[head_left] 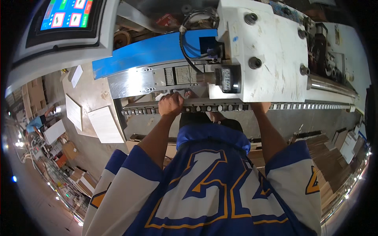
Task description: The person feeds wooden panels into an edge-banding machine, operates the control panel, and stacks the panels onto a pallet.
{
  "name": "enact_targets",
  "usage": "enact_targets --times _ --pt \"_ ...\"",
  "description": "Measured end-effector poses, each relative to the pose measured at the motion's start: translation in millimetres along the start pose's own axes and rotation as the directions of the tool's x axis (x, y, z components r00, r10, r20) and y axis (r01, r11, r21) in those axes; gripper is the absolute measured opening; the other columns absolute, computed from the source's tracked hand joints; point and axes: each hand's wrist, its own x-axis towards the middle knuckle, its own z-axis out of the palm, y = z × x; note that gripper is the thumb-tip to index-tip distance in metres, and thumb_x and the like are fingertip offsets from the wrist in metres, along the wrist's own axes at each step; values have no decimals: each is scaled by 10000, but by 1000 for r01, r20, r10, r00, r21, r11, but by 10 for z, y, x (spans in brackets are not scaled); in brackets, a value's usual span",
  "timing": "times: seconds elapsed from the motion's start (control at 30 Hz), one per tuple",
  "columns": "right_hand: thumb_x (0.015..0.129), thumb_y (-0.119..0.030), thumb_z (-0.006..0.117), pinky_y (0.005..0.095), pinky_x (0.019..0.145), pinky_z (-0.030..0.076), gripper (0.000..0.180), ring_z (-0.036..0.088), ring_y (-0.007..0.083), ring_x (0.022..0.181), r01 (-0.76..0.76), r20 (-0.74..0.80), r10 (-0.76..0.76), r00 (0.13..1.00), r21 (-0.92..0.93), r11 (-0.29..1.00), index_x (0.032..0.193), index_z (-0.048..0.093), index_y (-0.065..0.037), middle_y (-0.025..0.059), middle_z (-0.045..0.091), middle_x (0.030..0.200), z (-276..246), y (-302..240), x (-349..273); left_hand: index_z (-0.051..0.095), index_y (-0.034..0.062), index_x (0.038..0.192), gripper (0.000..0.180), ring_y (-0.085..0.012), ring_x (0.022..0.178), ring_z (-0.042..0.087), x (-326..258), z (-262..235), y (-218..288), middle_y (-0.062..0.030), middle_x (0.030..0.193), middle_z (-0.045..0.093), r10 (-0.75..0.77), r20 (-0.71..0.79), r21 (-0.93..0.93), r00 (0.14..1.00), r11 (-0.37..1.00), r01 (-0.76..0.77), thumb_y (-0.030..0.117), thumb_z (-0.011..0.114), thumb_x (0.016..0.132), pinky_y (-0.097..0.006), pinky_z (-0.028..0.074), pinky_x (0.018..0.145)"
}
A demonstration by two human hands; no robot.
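Note:
A long rail of small rollers runs left to right in front of me, along the near side of a machine. My left hand lies over its left part, knuckles up and fingers curled closed. What those fingers hold, if anything, is hidden. Farther right, my right hand reaches to the rail just under the near edge of a white machine housing; its fingers are out of sight. A small black counter sits on the housing's left side. Left of that is a shiny metal bed with slotted blocks.
A lit touch screen stands at the upper left, near a blue machine cover. White panels lie on a board surface to the left. A co-worker bends over farther left. Brown boards are stacked at right.

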Motion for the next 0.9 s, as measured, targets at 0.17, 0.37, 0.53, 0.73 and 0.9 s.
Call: enact_targets --times 0.17,0.37,0.53,0.73,0.9 --pt "910 -518 636 523 905 549 589 696 437 1098 -124 98 122 988 18 992 1325 666 -101 220 728 1205 -217 -207 19 682 114 844 239 -355 791 720 16 -21 10 -118 837 736 -48 35 39 998 998 47 313 585 936 -485 570 744" --pt "851 -569 708 545 866 550 581 714 457 969 -70 34 70 997 -5 998 1047 751 -23 242 753 994 -328 -242 -6 712 117 893 289 -356 855 726 40 6 -16 -125 907 757 -69 71 26 995 997 67 359 561 937 -492 573 807" --pt "827 -542 744 534 843 564 517 724 444 932 -116 36 116 993 8 993 975 772 -48 217 762 959 -448 -363 -13 713 124 904 286 -371 851 722 32 -28 36 -136 892 755 -88 55 -13 995 996 89 372 572 927 -500 571 814" --pt "864 -593 699 527 834 566 532 726 430 917 -62 -7 63 998 71 996 955 775 -75 201 763 941 -559 -428 -83 716 136 884 302 -392 832 720 31 -66 84 -131 845 754 -157 79 -9 984 987 158 409 591 912 -512 573 802" --pt "901 -698 622 490 769 551 625 712 392 827 -27 -39 31 999 98 995 882 742 -84 162 740 839 -518 -404 -98 719 147 875 310 -377 838 726 30 15 21 -110 853 762 -195 99 -18 976 980 198 437 614 892 -496 577 789"
